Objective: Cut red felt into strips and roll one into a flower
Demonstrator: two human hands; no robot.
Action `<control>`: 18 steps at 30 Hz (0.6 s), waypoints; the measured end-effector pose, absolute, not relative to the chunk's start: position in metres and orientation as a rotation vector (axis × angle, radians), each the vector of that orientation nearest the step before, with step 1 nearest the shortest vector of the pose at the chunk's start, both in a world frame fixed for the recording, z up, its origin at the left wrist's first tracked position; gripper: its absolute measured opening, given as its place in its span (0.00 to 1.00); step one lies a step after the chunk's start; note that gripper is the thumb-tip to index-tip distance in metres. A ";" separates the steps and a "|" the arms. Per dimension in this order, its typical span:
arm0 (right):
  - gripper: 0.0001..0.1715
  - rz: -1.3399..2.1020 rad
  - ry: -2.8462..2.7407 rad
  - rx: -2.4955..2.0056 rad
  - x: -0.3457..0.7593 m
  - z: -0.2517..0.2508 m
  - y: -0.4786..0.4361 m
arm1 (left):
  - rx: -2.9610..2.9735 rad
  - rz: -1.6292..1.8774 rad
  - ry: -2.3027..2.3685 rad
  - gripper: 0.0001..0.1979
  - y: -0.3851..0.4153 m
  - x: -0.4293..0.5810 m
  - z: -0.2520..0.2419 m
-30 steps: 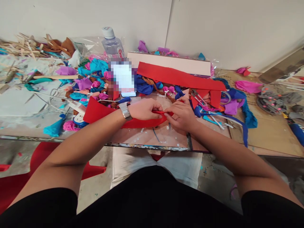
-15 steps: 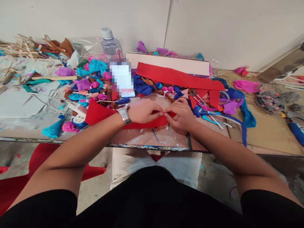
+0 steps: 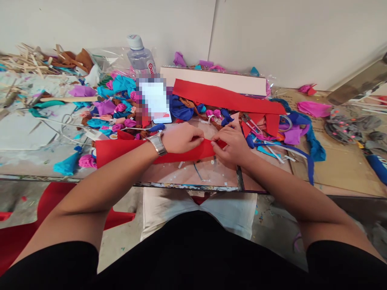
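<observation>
A long red fabric strip (image 3: 121, 151) stretches under my left forearm and across to my right fingers. My left hand (image 3: 186, 139), with a metal watch (image 3: 157, 143) at its wrist, pinches the strip's upper edge between thumb and forefinger. A short way to the right, my right hand (image 3: 231, 145) grips the same edge near the strip's right end. The fabric between the two pinches is drawn fairly straight. My fingers cover part of the edge. Behind my hands, another red strip (image 3: 226, 96) lies across the pile of cloth pieces.
Behind the left hand are a phone (image 3: 155, 100) and a water bottle (image 3: 140, 56). Scissors (image 3: 252, 123) rest on red cloth to the right. A blue ribbon (image 3: 310, 165) hangs near the table edge by flattened cardboard (image 3: 338, 169). Wooden sticks (image 3: 30, 60) are heaped at far left.
My left hand has shifted slightly left, so the two pinches are farther apart. The strip's left end has slid left and now lies flatter.
</observation>
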State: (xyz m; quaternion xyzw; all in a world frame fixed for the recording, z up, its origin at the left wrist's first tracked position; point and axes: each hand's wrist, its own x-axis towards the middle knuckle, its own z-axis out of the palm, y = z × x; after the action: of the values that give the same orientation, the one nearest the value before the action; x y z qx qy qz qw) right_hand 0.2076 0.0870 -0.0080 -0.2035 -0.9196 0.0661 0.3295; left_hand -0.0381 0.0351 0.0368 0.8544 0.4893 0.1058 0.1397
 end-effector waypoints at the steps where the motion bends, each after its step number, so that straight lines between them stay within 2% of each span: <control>1: 0.07 0.174 -2.396 -0.541 0.208 -0.008 0.087 | 2.459 0.313 1.438 0.17 0.037 -0.040 0.037; 9: 0.08 0.187 -2.379 -0.555 0.208 -0.011 0.088 | 2.384 0.306 1.586 0.16 0.042 -0.048 0.034; 13: 0.08 0.217 -2.407 -0.517 0.207 -0.012 0.087 | 2.399 0.315 1.366 0.18 0.039 -0.044 0.033; 18: 0.07 0.231 -2.440 -0.497 0.206 -0.010 0.083 | 2.386 0.311 1.186 0.15 0.037 -0.038 0.031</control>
State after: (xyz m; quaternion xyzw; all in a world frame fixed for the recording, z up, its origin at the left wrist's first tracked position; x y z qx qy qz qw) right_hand 0.2061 0.0828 -0.0103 -0.1885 -0.9261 0.0876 0.3150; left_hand -0.0385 0.0373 0.0315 0.8661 0.4305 0.1130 0.2275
